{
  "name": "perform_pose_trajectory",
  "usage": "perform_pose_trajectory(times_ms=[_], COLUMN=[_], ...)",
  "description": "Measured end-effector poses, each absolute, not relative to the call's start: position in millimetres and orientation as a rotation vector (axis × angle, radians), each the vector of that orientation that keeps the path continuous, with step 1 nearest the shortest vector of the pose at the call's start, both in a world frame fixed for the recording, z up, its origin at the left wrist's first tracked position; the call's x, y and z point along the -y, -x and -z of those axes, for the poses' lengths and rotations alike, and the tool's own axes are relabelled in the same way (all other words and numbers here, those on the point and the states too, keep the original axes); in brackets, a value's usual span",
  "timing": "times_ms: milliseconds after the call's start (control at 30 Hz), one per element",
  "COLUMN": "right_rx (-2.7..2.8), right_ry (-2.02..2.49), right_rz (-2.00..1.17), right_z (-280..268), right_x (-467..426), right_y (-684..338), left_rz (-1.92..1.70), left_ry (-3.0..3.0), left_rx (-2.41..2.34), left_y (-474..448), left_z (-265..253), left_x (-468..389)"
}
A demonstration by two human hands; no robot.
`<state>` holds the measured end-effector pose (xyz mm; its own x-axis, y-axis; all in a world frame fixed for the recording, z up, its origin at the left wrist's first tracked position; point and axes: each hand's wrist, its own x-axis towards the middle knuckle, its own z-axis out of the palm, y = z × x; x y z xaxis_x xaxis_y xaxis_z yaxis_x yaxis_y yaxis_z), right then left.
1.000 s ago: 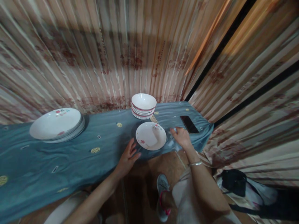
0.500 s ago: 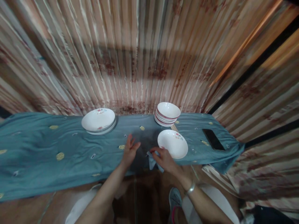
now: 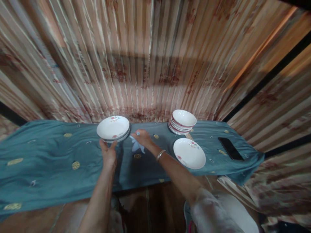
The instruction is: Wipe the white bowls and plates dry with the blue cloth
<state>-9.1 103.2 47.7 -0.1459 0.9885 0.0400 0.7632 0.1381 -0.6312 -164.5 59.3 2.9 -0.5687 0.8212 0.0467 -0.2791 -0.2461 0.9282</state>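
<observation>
My left hand point(image 3: 108, 154) is at the near edge of a short stack of white floral plates point(image 3: 113, 127), its thumb and fingers apart at the rim. Whether it presses on the rim I cannot tell. Just right of that stack, my right hand point(image 3: 143, 137) is closed on a light blue cloth point(image 3: 137, 146), which hangs below the fingers over the table. A single white floral plate point(image 3: 189, 153) lies to the right of my right forearm.
Behind the single plate stands a stack of white bowls point(image 3: 184, 118) with red bands. A black phone point(image 3: 230, 149) lies at the table's right end. The teal tablecloth point(image 3: 53, 161) has pineapple prints. A pleated curtain point(image 3: 150, 64) hangs behind the table.
Both hands have moved left and away from me, the right one carrying the cloth from beside the single plate. My left hand has reached the plate stack. The view has shifted slightly left.
</observation>
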Motion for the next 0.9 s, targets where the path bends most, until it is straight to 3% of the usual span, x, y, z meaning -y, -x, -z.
perform_pose_trajectory(times_ms=[900], right_rx=[1.959], right_ry=[1.920], right_rz=[-0.760], right_z=[-51.8], right_x=[-163.0], right_y=[54.9], left_rz=[-1.854], left_ry=[-0.598], left_rx=[-1.231], left_y=[166.9], left_z=[-10.7], left_x=[-60.0])
